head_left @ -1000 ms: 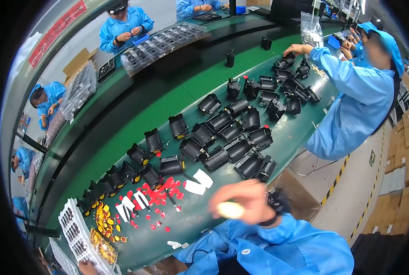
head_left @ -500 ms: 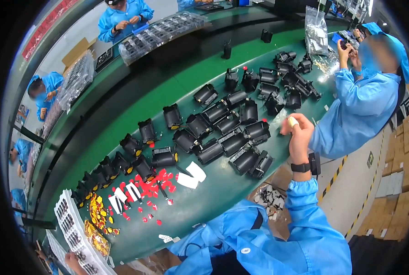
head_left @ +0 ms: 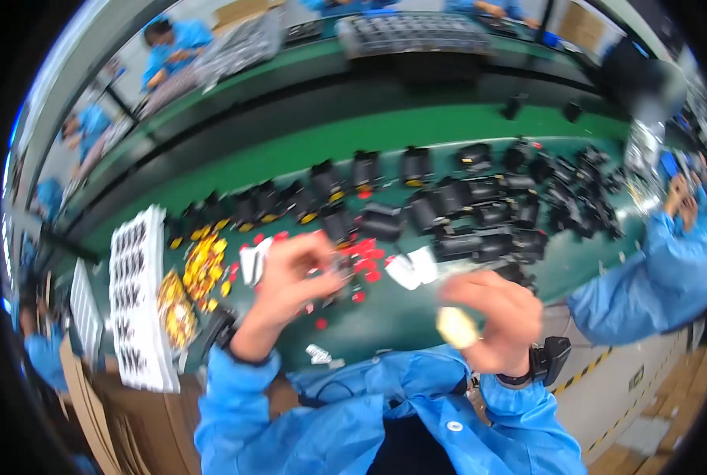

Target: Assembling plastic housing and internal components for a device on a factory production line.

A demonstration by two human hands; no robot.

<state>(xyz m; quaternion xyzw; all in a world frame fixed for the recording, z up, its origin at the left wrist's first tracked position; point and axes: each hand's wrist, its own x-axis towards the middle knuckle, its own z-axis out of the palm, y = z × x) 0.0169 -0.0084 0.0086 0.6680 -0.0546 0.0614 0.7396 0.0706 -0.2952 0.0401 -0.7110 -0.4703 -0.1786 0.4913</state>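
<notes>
My left hand (head_left: 286, 285) hovers over the near part of the bench, thumb and fingers closed in a pinch around a small dark part (head_left: 338, 273), blurred by motion. To its right, above the bench's front edge, my right hand (head_left: 500, 321) is curled with fingers bent together. A pale yellow finger cot (head_left: 458, 326) covers one of its digits; whatever may be in its grip is hidden. Beyond the hands, black housings (head_left: 381, 222) lie in a row and a pile, some with yellow discs. Red pieces (head_left: 365, 257) are scattered beside white slips (head_left: 413, 269).
On the left stand a white tray (head_left: 136, 348) of black parts, yellow pieces (head_left: 203, 273) and a bag (head_left: 177, 313) of more. A raised shelf (head_left: 290, 87) runs behind. At right, a co-worker's blue sleeve (head_left: 638, 277) reaches the bench.
The view has swung left. My left hand has come from beside the white tray to the middle, with a small dark part. My right hand has lowered toward the bench's front edge.
</notes>
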